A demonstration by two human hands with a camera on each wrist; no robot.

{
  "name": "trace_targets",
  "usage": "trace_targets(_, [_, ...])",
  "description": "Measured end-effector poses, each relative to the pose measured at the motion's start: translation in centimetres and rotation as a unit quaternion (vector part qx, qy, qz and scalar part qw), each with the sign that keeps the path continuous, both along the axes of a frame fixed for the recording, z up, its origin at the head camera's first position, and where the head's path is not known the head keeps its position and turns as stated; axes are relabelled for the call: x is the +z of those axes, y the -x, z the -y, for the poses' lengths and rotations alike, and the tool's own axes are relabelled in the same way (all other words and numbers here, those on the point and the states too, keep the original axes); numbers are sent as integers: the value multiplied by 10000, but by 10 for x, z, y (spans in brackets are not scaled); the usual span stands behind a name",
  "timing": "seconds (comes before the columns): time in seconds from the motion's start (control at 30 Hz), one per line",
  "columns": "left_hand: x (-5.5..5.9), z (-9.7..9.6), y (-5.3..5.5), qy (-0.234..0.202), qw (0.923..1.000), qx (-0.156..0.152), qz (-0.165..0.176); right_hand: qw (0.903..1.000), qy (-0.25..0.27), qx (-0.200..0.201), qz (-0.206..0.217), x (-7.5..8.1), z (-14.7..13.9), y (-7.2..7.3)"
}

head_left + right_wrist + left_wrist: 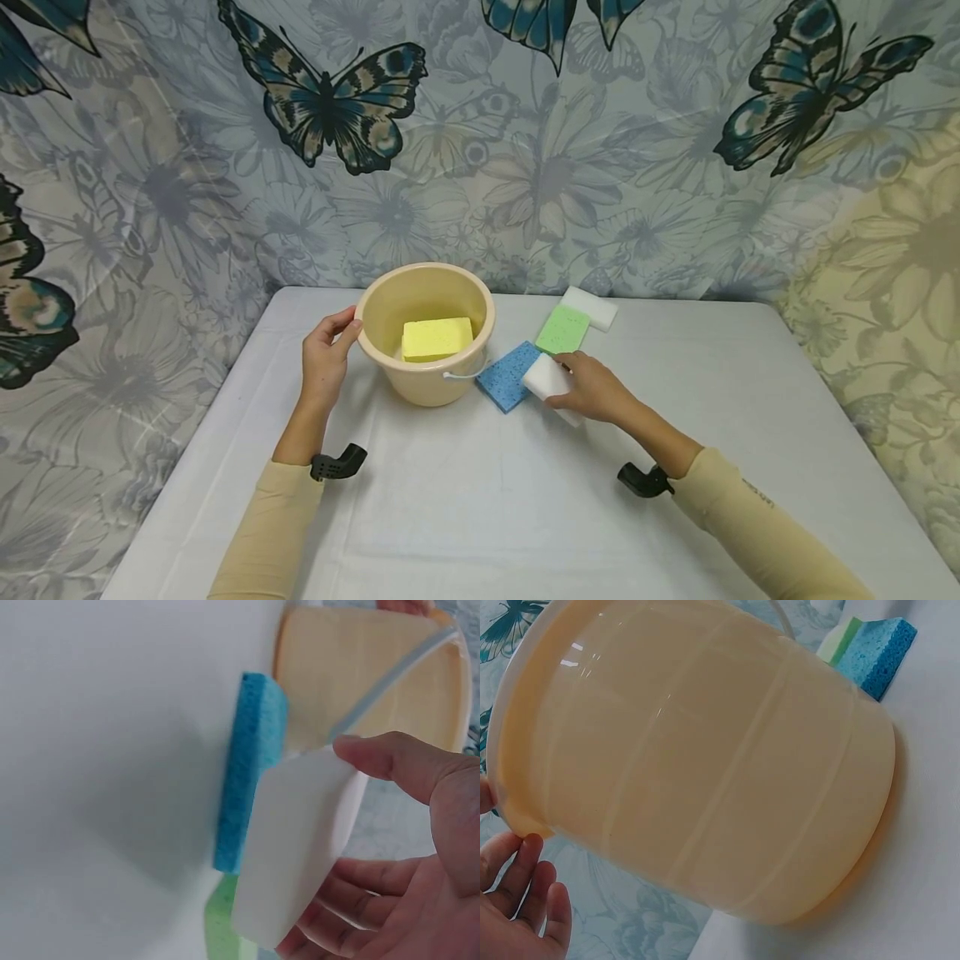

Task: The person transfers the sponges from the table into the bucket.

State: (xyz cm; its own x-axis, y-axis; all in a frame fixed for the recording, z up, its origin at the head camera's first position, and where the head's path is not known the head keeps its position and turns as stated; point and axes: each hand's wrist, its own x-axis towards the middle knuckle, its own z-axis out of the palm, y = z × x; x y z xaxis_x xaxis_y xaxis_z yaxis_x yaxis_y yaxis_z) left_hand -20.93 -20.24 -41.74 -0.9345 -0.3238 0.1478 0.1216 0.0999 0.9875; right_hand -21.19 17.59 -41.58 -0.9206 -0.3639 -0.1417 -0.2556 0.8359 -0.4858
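A cream plastic bucket (423, 387) stands on the table, and a yellow sponge (437, 339) shows inside it. My left hand (326, 358) pinches the bucket's rim at its left side, with the other fingers beside the wall in the left wrist view. In my right hand (594, 387) is a white sponge (296, 847), gripped between thumb and fingers and tilted above the table. Right behind it lie a blue sponge (507, 377), close to the bucket's base, and a green sponge (562, 330). The fingers partly cover the white sponge in the head view.
Another white sponge (590, 307) lies beyond the green one, near the table's back edge. The bucket's thin wire handle (465, 374) hangs down at its front right. A white cloth covers the table (450, 517), and butterfly-patterned fabric (570, 183) hangs behind it.
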Motion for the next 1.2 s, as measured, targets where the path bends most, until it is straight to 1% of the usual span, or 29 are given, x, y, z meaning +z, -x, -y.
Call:
trace_targets(0.27, [0, -1, 0, 78, 10000, -9, -26, 9997, 182, 75, -131, 15, -5, 9])
trace_targets(0.47, [1, -1, -1, 88, 10000, -40, 8, 9990, 324, 246, -206, 27, -7, 13])
trace_targets(0.57, [1, -1, -2, 101, 9999, -36, 1, 9982, 457, 303, -235, 36, -7, 16])
trace_targets(0.77, [1, -2, -1, 68, 10000, -20, -24, 9960, 749, 430, -236, 60, -6, 27])
trace_targets(0.87, [0, -2, -1, 49, 10000, 2, -35, 9942, 846, 568, -337, 70, -5, 33])
trace_targets(1.0, [0, -2, 0, 40, 10000, 40, -58, 9920, 924, 772, -379, 80, 1, 41])
trace_targets(1.2, [0, -1, 0, 31, 10000, 15, -72, 9902, 870, 1043, -338, 95, 12, 53])
